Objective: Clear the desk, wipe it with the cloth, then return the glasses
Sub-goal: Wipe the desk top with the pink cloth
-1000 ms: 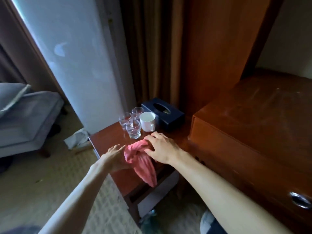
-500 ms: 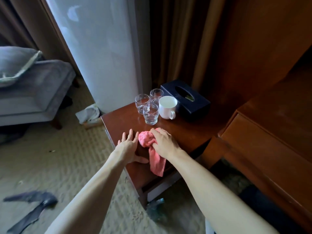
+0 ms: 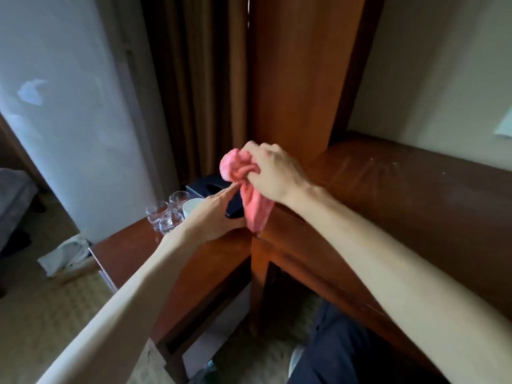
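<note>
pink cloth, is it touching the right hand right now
Touching. The head view shows the right hand with its fingers curled round the bunched top of the pink cloth, whose tail hangs down below the fist.

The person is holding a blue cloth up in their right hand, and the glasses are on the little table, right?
Almost. The cloth is pink, not blue, as the head view shows. The right hand does grip it, held up, and the glasses do stand on the little table.

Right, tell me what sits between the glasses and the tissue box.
A white mug, in the head view, stands between the glasses and the tissue box; the left hand partly covers it.
</note>
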